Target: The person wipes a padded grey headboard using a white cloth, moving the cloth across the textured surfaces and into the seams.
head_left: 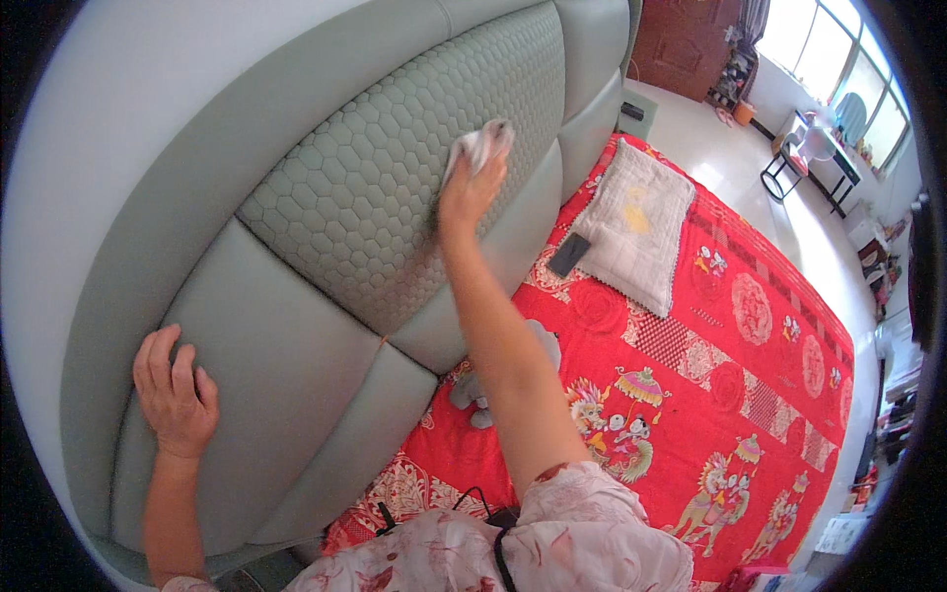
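Observation:
A grey-green padded headboard (395,178) with a honeycomb-stitched panel fills the left and middle of the head view. My right hand (472,192) reaches far up it and presses a crumpled white cloth (478,146) against the honeycomb panel. The fingers are closed round the cloth, and part of it shows above them. On the smooth lower-left panel of the headboard rests my left hand (178,395), its fingers spread and nothing in it.
Right of the headboard lies a bed with a red patterned cover (730,365). On it are a pale pillow (636,227), a black phone (569,255) and a grey plush toy (473,393), partly behind my right arm. A desk (838,163) and brown door (684,44) stand farther off.

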Motion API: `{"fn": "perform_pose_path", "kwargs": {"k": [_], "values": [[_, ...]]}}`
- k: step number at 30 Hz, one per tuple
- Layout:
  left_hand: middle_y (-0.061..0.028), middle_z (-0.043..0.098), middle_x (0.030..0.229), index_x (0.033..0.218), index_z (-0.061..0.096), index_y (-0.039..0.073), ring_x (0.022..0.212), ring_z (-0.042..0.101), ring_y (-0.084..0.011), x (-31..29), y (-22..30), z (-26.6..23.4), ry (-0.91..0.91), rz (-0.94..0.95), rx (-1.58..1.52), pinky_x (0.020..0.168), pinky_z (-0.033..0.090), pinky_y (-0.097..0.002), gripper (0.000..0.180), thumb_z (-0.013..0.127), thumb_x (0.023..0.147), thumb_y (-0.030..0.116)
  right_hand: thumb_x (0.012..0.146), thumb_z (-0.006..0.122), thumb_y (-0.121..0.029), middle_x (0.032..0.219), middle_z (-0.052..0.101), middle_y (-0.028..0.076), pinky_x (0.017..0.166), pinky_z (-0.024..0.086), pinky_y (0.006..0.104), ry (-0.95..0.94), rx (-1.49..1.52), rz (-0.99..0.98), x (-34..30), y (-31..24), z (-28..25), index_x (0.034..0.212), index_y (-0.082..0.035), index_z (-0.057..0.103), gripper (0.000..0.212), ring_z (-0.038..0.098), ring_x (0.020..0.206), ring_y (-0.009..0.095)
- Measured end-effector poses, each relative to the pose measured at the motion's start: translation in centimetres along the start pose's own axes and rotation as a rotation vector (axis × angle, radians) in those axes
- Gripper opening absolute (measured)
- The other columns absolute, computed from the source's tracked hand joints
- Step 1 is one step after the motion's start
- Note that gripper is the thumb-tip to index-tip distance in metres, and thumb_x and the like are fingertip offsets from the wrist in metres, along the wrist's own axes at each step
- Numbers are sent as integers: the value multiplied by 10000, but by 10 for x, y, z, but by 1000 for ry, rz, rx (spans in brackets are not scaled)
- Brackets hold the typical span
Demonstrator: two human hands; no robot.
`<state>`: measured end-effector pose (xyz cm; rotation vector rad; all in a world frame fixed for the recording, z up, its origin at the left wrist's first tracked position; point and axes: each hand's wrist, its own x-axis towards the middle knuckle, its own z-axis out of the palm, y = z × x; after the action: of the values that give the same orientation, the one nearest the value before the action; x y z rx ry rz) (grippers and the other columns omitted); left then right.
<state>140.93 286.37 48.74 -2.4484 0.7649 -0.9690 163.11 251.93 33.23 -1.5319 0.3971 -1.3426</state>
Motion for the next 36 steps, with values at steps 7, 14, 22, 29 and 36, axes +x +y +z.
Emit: {"fn": "perform_pose_path", "kwargs": {"k": [7,14,22,29,36], "values": [[-151,456,1236,1093,443,59,1153,431,-333,-11,-6,-6,-3,6,21,971,327,-469,326,500,772,64,702,623,-91,1364,379,106,1005,267,541,-352,95,-501,-126,-62,-41,1188,-209,560,505,318,1260,415],[-156,456,1235,1100,442,57,1158,430,-337,-9,-5,-8,-27,11,63,977,328,-463,327,493,777,62,812,565,-127,1354,360,194,1039,254,423,-49,117,203,-11,23,-4,1327,-47,371,556,326,1251,359],[-155,448,1256,1109,441,54,1170,421,-334,-10,-4,-1,-17,-17,21,986,318,-465,336,494,778,52,708,637,-97,1422,310,126,1054,215,511,-324,35,-167,-176,-40,-56,1254,-137,498,565,276,1283,422],[-154,443,1261,1111,440,54,1175,419,-331,-12,-4,-9,-53,-12,67,990,317,-463,351,508,766,42,810,554,-123,1388,329,198,1051,238,437,-67,175,218,-99,38,-22,1325,7,354,567,314,1281,353],[-150,445,1250,1089,445,58,1164,428,-334,-7,-3,1,-21,-2,34,978,330,-464,366,526,733,30,883,457,-81,1397,300,190,1081,183,357,-20,345,551,-169,48,-41,1337,35,320,488,298,1285,318]]}}
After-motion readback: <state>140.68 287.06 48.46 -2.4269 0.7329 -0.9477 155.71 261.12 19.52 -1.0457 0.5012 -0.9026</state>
